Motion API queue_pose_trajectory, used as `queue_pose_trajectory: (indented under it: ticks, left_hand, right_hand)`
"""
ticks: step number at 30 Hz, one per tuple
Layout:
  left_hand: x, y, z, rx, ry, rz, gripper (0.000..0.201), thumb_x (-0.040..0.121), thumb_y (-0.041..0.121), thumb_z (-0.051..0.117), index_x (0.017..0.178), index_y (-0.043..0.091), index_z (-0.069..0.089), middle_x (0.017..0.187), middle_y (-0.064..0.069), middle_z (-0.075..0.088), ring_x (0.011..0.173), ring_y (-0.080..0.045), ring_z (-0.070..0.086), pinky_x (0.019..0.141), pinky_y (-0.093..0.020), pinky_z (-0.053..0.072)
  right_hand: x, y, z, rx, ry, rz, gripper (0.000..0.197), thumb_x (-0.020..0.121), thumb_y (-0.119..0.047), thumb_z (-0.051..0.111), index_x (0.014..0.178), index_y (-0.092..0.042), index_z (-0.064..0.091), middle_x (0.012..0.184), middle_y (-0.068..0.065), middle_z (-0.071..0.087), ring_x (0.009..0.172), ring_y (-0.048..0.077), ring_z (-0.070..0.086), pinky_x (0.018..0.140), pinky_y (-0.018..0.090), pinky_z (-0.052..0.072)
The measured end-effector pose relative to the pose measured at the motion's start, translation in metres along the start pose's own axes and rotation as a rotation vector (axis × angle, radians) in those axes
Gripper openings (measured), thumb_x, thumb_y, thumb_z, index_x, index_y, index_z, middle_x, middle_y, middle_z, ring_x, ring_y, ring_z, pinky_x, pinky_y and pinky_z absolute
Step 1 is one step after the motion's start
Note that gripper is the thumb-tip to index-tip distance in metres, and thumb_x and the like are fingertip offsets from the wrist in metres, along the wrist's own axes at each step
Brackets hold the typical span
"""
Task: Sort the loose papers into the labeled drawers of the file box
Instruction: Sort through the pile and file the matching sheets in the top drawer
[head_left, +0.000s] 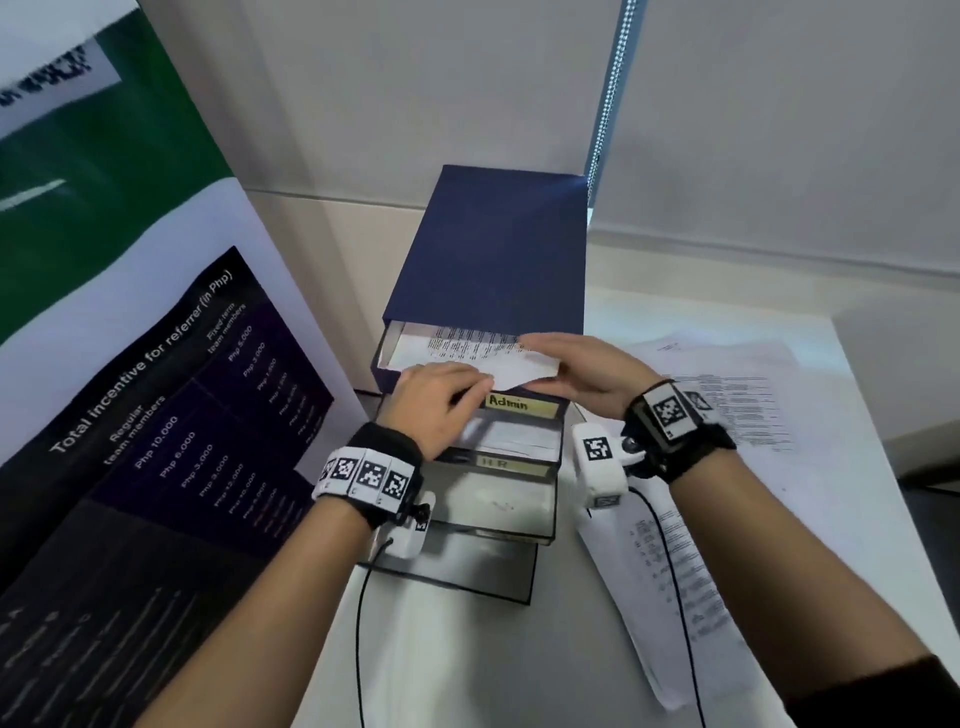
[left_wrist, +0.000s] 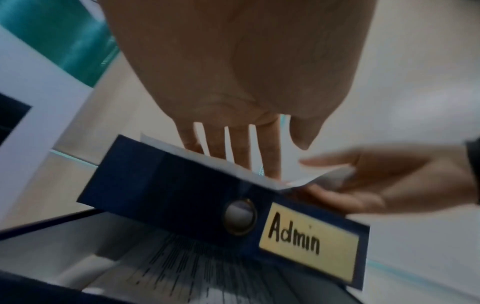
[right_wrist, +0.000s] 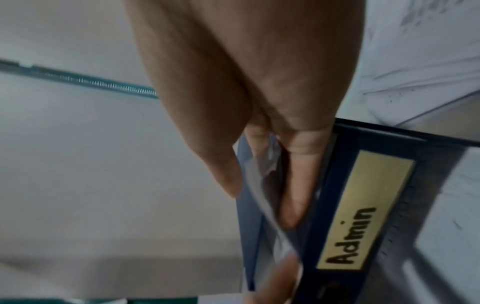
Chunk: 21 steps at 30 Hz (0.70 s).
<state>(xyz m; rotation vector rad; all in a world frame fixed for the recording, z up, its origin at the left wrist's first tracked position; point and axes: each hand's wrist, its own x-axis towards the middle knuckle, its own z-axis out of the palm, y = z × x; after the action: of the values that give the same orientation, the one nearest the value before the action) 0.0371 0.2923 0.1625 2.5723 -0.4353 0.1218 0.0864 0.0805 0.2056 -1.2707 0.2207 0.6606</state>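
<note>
Paper (head_left: 511, 366) over open Admin drawer (head_left: 522, 406), right hand (head_left: 582, 371) grip clamped on it — left hand (head_left: 436, 402) fingers flat on top, grip apart

Printed sheet (head_left: 467, 353) in open Admin drawer (head_left: 522, 404)

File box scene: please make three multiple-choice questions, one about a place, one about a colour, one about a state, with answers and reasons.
1. Where do the loose papers lie?
A. right of the file box
B. on its top
C. left of it

2. What colour is the Admin label?
A. red
B. yellow
C. green

3. How is the Admin drawer?
A. shut
B. taken out
C. pulled open, a sheet in it

Answers:
1 A: they spread on the table beside the right hand.
2 B: black writing on yellow.
3 C: the left hand lies on the sheet.
</note>
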Motion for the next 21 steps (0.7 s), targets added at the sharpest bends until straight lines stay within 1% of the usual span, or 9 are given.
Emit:
queue_pose_trajectory:
  ticks: [3,6,9,12,14,16,17,19,21]
  left_hand:
    - [0.011,0.005,0.008,0.184,-0.092,-0.067,0.053,0.102,0.051,0.026,0.113,0.024,0.07,0.117,0.004,0.069,0.115,-0.018,0.058,0.108,-0.041,0.028]
    - [0.027,0.014,0.012,0.28,-0.17,-0.191,0.058,0.103,0.051,0.021,0.092,0.021,0.069,0.103,-0.002,0.069,0.107,-0.024,0.06,0.111,-0.046,0.025]
    - [0.041,0.029,0.021,0.334,-0.088,-0.206,0.048,0.102,0.049,0.03,0.112,0.022,0.069,0.118,-0.003,0.068,0.113,-0.025,0.058,0.109,-0.045,0.027]
    - [0.048,0.073,0.035,0.219,0.055,0.014,0.035,0.098,0.039,0.043,0.125,0.026,0.061,0.115,0.001,0.064,0.108,-0.023,0.056,0.102,-0.04,0.035]
    - [0.049,0.109,0.053,0.033,0.044,0.186,0.029,0.095,0.032,0.05,0.121,0.026,0.063,0.107,0.005,0.064,0.103,-0.017,0.055,0.096,-0.031,0.034]
    - [0.05,0.133,0.082,-0.105,-0.086,0.295,0.024,0.094,0.027,0.054,0.116,0.026,0.066,0.104,0.006,0.065,0.102,-0.015,0.056,0.093,-0.03,0.038]
    - [0.05,0.14,0.099,-0.138,-0.179,0.311,0.024,0.094,0.025,0.055,0.115,0.025,0.066,0.104,0.004,0.065,0.102,-0.016,0.056,0.093,-0.032,0.04]
    - [0.047,0.148,0.137,-0.143,-0.381,0.239,0.029,0.095,0.021,0.056,0.123,0.021,0.064,0.109,-0.002,0.065,0.105,-0.021,0.057,0.096,-0.035,0.042]
    - [0.04,0.15,0.175,-0.113,-0.562,0.04,0.048,0.093,0.019,0.059,0.141,0.016,0.05,0.124,-0.009,0.062,0.115,-0.025,0.056,0.101,-0.03,0.041]
  right_hand:
    - [-0.022,0.007,-0.039,0.049,0.026,-0.038,0.032,0.098,-0.017,0.058,0.126,-0.004,0.058,0.11,0.019,0.067,0.109,0.032,0.067,0.092,0.033,0.056]
    - [-0.05,0.04,-0.104,-0.011,0.233,-0.06,0.03,0.099,-0.018,0.055,0.126,-0.004,0.059,0.116,0.022,0.067,0.098,0.028,0.07,0.088,0.033,0.058]
    - [-0.064,0.098,-0.175,-0.617,0.491,0.166,0.036,0.098,-0.024,0.057,0.128,-0.006,0.059,0.127,0.018,0.063,0.106,0.03,0.064,0.095,0.038,0.052]
    - [-0.071,0.168,-0.231,-1.272,0.47,0.533,0.065,0.085,-0.052,0.042,0.132,-0.007,0.053,0.141,0.014,0.049,0.121,0.032,0.053,0.099,0.041,0.045]
    - [-0.08,0.206,-0.248,-1.395,0.431,0.552,0.065,0.089,-0.044,0.044,0.145,-0.015,0.033,0.155,0.01,0.025,0.134,0.035,0.038,0.104,0.049,0.041]
    - [-0.086,0.227,-0.248,-1.413,0.389,0.491,0.072,0.093,-0.034,0.045,0.155,-0.021,0.009,0.164,0.004,-0.002,0.147,0.035,0.016,0.113,0.053,0.028]
    - [-0.09,0.228,-0.241,-1.43,0.349,0.45,0.072,0.095,-0.032,0.043,0.156,-0.023,0.006,0.164,0.004,-0.006,0.149,0.034,0.01,0.116,0.053,0.024]
    - [-0.094,0.227,-0.236,-1.412,0.253,0.328,0.059,0.1,-0.03,0.041,0.155,-0.021,0.023,0.165,0.005,0.004,0.15,0.032,0.01,0.121,0.05,0.017]
    - [-0.102,0.226,-0.241,-1.303,0.15,0.224,0.041,0.101,-0.028,0.045,0.14,-0.02,0.052,0.162,0.003,0.021,0.147,0.027,0.023,0.12,0.042,0.018]
